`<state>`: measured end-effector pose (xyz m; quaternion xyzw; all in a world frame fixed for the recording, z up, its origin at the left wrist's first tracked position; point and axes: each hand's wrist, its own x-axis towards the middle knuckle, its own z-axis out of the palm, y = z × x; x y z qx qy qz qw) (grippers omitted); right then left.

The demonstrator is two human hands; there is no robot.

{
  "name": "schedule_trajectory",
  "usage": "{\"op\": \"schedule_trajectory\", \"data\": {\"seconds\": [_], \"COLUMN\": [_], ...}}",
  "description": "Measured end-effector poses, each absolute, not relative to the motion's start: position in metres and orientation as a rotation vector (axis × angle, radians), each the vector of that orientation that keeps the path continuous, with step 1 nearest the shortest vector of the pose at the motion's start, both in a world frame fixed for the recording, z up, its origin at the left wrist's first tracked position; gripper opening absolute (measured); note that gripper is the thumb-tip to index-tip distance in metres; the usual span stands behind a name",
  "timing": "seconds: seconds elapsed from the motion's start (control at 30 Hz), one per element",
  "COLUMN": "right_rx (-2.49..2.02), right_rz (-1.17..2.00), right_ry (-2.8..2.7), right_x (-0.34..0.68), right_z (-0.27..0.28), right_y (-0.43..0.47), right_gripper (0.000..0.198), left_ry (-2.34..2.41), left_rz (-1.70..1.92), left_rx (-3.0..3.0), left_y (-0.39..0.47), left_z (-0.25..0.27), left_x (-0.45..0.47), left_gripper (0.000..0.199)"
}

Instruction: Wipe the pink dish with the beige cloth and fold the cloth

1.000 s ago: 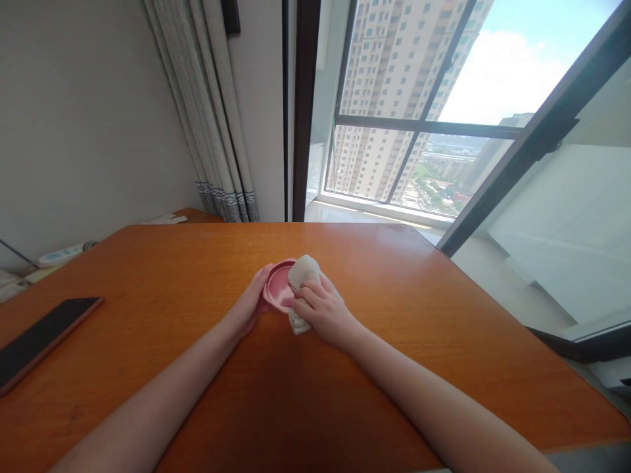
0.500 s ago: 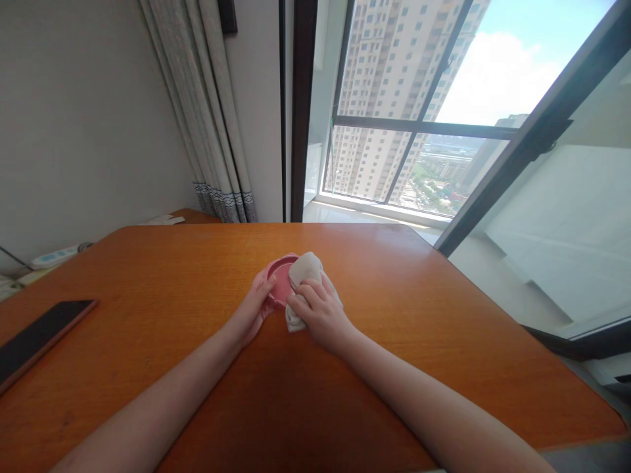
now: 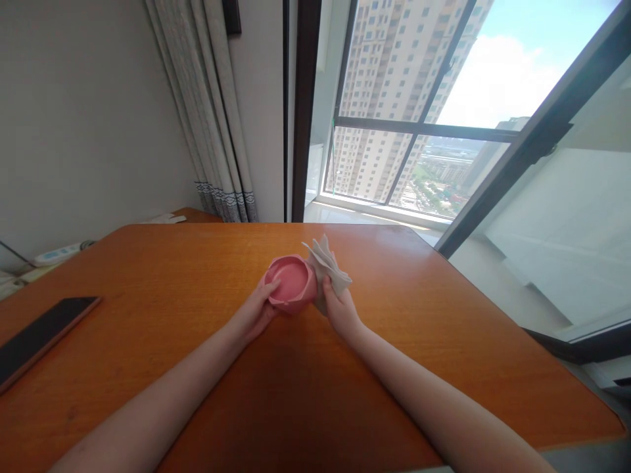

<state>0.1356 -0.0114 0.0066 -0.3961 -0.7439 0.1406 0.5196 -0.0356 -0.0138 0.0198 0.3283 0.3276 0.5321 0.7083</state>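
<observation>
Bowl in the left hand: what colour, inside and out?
Pink, both the inside and the visible outer wall of the bowl; best seen in the head view.

There's one bowl [image 3: 292,280], one cloth [image 3: 327,264], two hands [image 3: 257,307] [image 3: 342,312].

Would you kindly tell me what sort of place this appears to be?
Probably a room in a high-rise home: there is a wooden table, a grey curtain, and a window facing a tower block, with trees far below.
</observation>
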Motion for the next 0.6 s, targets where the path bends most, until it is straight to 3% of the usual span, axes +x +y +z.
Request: {"op": "schedule_trajectory", "data": {"seconds": [0.1, 0.3, 0.43, 0.6], "right_rx": [-0.953, -1.016, -1.016, -0.912], "right_rz": [0.576, 0.545, 0.485, 0.636], "right_ry": [-1.642, -1.614, -1.571, -1.581], "right_x": [0.123, 0.098, 0.112, 0.124], "right_z": [-0.006, -0.025, -0.015, -0.011], "right_y": [-0.010, -0.025, -0.018, -0.006], "right_gripper": [0.050, 0.059, 0.054, 0.049], "left_ry": [0.693, 0.669, 0.718, 0.835], "left_rz": [1.207, 1.442, 1.321, 1.227], "left_rx": [0.707, 0.803, 0.802, 0.848], "left_y": [-0.016, -0.017, -0.019, -0.020], "left_z": [0.017, 0.011, 0.012, 0.016], "left_x": [-0.030, -0.026, -0.026, -0.027], "left_gripper": [0.047, 0.053, 0.050, 0.051]}}
